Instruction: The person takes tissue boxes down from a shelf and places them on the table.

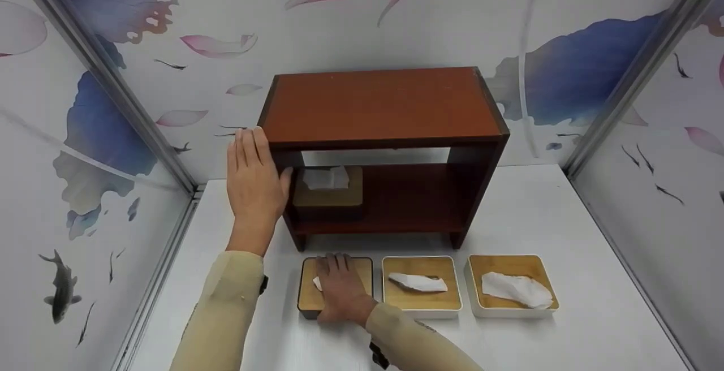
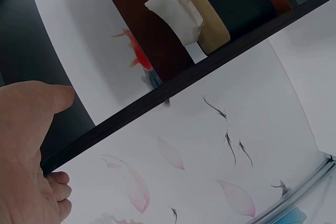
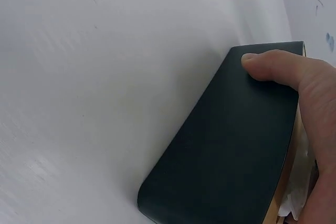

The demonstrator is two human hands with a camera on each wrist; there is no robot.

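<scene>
My left hand [image 1: 251, 184] grips the left side panel of a reddish-brown wooden shelf [image 1: 379, 105]. In the left wrist view, the thumb [image 2: 60, 98] lies on one side of the panel and the fingertips [image 2: 60, 191] show on the other. In front of the shelf, my right hand [image 1: 342, 289] reaches over a dark tissue box [image 1: 363, 272] with a bamboo lid, at the left of a row. Its thumb [image 3: 262, 65] presses the dark side wall; the far fingertips are hidden in the right wrist view. The box stands on the table, its tissue mostly covered.
Another dark tissue box [image 1: 328, 197] stands inside the shelf at the left. Two white tissue boxes, one in the middle [image 1: 421, 297] and one at the right [image 1: 512, 306], complete the row on the white table [image 1: 565, 235]. Printed panels [image 1: 441, 37] enclose the back and sides.
</scene>
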